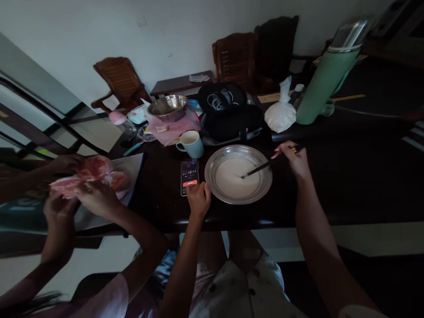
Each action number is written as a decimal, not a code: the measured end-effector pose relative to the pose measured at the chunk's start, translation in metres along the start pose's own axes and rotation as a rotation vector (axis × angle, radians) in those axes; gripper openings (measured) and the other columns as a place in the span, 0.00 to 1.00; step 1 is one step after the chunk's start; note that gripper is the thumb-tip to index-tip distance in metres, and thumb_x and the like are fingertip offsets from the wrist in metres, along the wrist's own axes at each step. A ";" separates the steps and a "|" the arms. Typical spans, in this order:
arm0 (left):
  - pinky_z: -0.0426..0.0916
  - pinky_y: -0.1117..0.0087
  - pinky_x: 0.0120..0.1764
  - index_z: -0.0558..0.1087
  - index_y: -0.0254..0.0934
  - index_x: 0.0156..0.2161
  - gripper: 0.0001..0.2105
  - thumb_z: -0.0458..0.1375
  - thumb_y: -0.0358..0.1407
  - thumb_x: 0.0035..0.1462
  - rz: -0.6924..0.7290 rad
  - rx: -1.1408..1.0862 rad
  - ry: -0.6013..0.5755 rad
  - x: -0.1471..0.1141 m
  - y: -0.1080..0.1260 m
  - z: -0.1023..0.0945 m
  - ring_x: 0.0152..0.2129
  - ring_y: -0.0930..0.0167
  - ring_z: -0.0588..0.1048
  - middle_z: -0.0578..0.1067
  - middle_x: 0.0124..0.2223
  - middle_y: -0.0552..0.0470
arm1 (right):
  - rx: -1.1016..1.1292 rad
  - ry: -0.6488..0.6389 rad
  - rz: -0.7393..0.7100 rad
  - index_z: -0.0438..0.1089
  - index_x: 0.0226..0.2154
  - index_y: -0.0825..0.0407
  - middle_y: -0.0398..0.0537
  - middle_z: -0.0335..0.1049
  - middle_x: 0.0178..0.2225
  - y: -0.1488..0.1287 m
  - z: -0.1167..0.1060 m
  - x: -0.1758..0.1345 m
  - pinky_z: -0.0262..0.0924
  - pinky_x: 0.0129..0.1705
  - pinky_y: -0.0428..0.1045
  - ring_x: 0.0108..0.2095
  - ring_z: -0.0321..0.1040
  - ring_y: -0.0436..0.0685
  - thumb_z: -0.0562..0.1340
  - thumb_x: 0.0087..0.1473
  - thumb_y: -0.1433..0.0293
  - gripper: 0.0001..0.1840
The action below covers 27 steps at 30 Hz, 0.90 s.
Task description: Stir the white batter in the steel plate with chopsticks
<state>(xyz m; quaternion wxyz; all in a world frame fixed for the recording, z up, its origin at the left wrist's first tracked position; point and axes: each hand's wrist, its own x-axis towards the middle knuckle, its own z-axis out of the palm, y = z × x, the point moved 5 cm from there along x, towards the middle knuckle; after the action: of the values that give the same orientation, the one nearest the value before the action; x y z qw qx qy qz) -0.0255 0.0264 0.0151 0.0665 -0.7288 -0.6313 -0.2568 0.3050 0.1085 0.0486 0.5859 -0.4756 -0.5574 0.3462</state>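
Note:
My right hand is closed around dark chopsticks, their tips dipping into a cloudy white liquid. That liquid fills much of a wide metal bowl on the dark table. At the bowl's lower left edge lies my left hand, its fingers curled over the bottom end of a phone. The thumb is close to the rim; whether it touches, I cannot tell. What, if anything, is under the curled fingers is hidden. A light blue mug stands just behind the phone.
To the left, another person's hands hold pink-red pieces in clear plastic over a pale board. Behind are a metal basin on pink cloth, black cases, a tied bag of white powder and a tall green thermos.

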 end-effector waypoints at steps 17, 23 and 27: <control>0.54 0.64 0.37 0.64 0.38 0.25 0.18 0.39 0.35 0.64 0.009 0.033 0.009 0.001 0.001 0.001 0.24 0.68 0.68 0.70 0.23 0.51 | 0.004 -0.206 -0.019 0.75 0.29 0.49 0.45 0.77 0.26 0.001 0.024 -0.001 0.66 0.39 0.51 0.31 0.75 0.56 0.62 0.52 0.53 0.17; 0.54 0.64 0.38 0.64 0.39 0.24 0.18 0.40 0.35 0.63 -0.001 -0.015 0.016 0.002 0.000 0.000 0.24 0.68 0.68 0.70 0.23 0.51 | -0.025 -0.021 -0.030 0.74 0.29 0.48 0.44 0.76 0.24 -0.004 0.006 0.000 0.66 0.37 0.51 0.28 0.73 0.56 0.61 0.53 0.53 0.16; 0.54 0.64 0.37 0.64 0.39 0.24 0.17 0.41 0.35 0.63 -0.004 -0.033 0.010 0.003 0.000 0.000 0.24 0.68 0.68 0.70 0.23 0.51 | 0.009 -0.143 0.005 0.74 0.27 0.48 0.44 0.75 0.22 -0.005 0.013 -0.002 0.66 0.35 0.51 0.26 0.73 0.56 0.62 0.52 0.52 0.17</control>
<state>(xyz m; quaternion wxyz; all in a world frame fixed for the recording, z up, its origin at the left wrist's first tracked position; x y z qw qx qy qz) -0.0252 0.0290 0.0168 0.0571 -0.7274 -0.6279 -0.2710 0.2916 0.1070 0.0512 0.5457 -0.4485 -0.5952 0.3832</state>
